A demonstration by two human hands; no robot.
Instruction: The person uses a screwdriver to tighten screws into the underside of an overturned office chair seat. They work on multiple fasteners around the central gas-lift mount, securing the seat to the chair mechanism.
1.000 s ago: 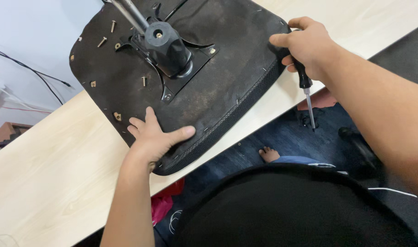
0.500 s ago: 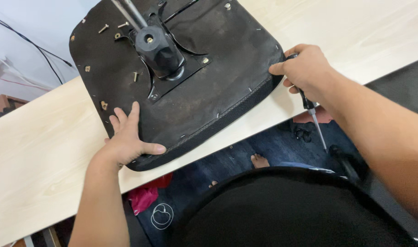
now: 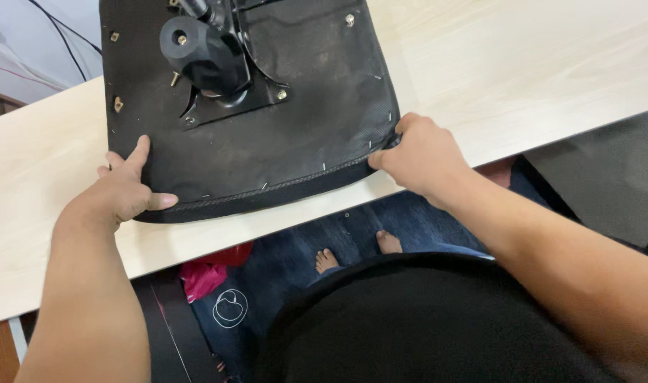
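A black chair seat (image 3: 317,106) lies upside down on a light wooden table (image 3: 537,71). Its black metal plate and round column hub (image 3: 203,53) are bolted near the middle, and small brass fittings dot its left side. My left hand (image 3: 122,188) lies flat on the seat's near left corner, fingers spread, thumb along the stitched edge. My right hand (image 3: 423,156) is closed on the seat's near right corner. The screwdriver seen earlier in that hand does not show clearly now.
The table's near edge runs just below the seat. Under it are my bare feet (image 3: 352,255) on a blue mat, a red cloth (image 3: 203,276) and a black strap (image 3: 168,326). Thin cables (image 3: 62,42) run at the far left.
The seat has turned and now sits squarer to the table edge. My right hand came down to the near right corner; the screwdriver shaft no longer hangs in view. My left hand shifted left.
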